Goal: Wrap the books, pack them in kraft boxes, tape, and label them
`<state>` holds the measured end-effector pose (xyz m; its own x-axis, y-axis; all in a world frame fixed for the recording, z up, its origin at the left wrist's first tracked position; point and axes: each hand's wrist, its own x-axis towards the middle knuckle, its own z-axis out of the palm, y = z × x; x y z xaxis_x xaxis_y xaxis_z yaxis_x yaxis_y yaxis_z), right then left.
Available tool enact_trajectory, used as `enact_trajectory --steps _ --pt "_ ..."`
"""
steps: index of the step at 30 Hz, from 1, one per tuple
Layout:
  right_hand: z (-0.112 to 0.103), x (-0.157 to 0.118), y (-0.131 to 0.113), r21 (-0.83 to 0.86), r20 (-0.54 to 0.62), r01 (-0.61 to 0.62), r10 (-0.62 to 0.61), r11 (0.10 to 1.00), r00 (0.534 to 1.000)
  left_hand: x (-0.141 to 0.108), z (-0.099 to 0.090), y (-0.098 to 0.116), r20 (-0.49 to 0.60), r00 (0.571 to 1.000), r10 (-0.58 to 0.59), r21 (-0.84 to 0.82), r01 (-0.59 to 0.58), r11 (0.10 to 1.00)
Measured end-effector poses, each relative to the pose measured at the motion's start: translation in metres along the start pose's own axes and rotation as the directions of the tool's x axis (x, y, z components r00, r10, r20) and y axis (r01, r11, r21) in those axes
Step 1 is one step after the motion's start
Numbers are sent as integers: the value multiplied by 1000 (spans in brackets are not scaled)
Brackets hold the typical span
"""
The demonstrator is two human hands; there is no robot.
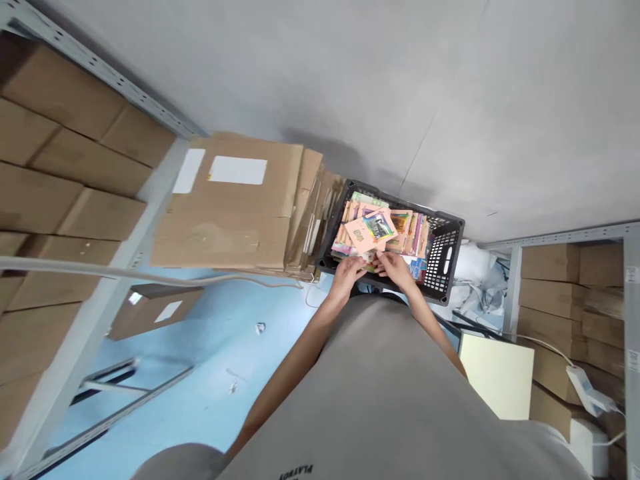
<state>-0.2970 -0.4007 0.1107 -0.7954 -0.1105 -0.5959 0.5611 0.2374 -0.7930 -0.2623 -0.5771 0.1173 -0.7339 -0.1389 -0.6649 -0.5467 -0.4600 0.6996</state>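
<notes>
A black plastic crate (453, 260) stands against the wall and holds many thin, colourful packets. One pinkish-orange packet (371, 230) with a dark picture lies slanted on top of the others. My left hand (346, 275) is at the crate's near side, its fingers closed on something small that I cannot make out. Close beside it, my right hand (394, 267) has its fingers bent over the same spot, just below the slanted packet. Between the fingertips a bit of green and brown shows, too small to name.
Flattened cardboard boxes (235, 230) lean left of the crate. Shelves of cartons (55, 207) rise at the left, with more cartons (550, 293) at the right. White plastic bags (473, 267) lie right of the crate. A cable (200, 273) crosses the left side.
</notes>
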Motion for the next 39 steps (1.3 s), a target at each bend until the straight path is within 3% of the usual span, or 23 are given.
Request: enact_trajectory --steps 5,8,11,13,15,17,19,25,31,33,36,39 --pt "18 10 -13 10 -12 -123 124 992 992 19 -7 11 60 996 64 101 -70 992" --pt "12 11 -14 19 -71 -130 131 991 989 26 -6 14 238 964 117 235 -174 956" --pt "3 7 -17 9 -169 -119 118 993 979 23 -9 14 396 916 69 350 -219 911" --pt "0 3 -19 -25 -221 -113 104 993 970 18 -16 15 338 934 114 400 -252 881" --pt "0 -1 -21 -92 -253 -94 68 991 965 14 -25 21 205 937 282 446 -346 825" --pt "1 -5 -22 -183 -266 -82 31 980 963 15 -31 31 121 882 456 488 -453 746" --pt "4 -6 -22 -247 -274 -96 25 964 961 24 -32 40 127 842 525 506 -510 696" --pt "14 -3 -15 -171 -293 -107 53 979 955 53 -5 42 194 895 403 553 -439 708" --pt "25 -3 -6 174 -203 -96 131 980 970 39 13 45 192 837 512 548 -524 652" --pt "28 -3 -4 269 -162 -105 153 957 975 42 21 50 168 871 463 543 -473 693" --pt "31 -3 -4 359 -156 -107 173 927 973 55 27 59 136 946 293 554 -318 769" --pt "35 -6 -6 330 -140 -104 158 938 977 57 21 67 112 967 228 572 -251 781"
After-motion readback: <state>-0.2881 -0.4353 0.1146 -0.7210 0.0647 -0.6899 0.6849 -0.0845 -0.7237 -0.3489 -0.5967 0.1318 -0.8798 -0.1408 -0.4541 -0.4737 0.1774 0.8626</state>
